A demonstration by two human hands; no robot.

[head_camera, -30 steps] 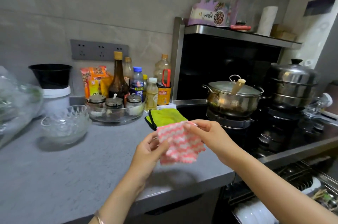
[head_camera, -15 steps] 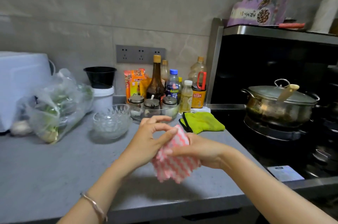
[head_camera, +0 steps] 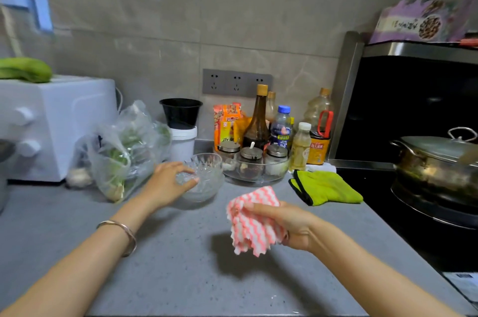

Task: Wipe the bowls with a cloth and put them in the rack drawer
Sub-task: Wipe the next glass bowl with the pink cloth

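A stack of clear cut-glass bowls (head_camera: 207,179) stands on the grey counter (head_camera: 165,259), left of centre. My left hand (head_camera: 168,184) reaches to its near left rim, thumb and fingers curled onto the glass. The bowls still rest on the counter. My right hand (head_camera: 287,223) holds a crumpled pink-and-white striped cloth (head_camera: 253,223) above the counter, to the right of the bowls and nearer me. The rack drawer is out of view.
Behind the bowls are a glass tray of spice jars (head_camera: 254,164), bottles (head_camera: 258,120) and a black cup on a white tub (head_camera: 181,125). A bag of greens (head_camera: 124,151) and white appliance (head_camera: 54,122) lie left; a green cloth (head_camera: 326,187) and steel pot (head_camera: 437,164) right.
My left hand has let go of the cloth and reached left to the glass bowls. My right hand now holds the cloth alone. My view has turned left.
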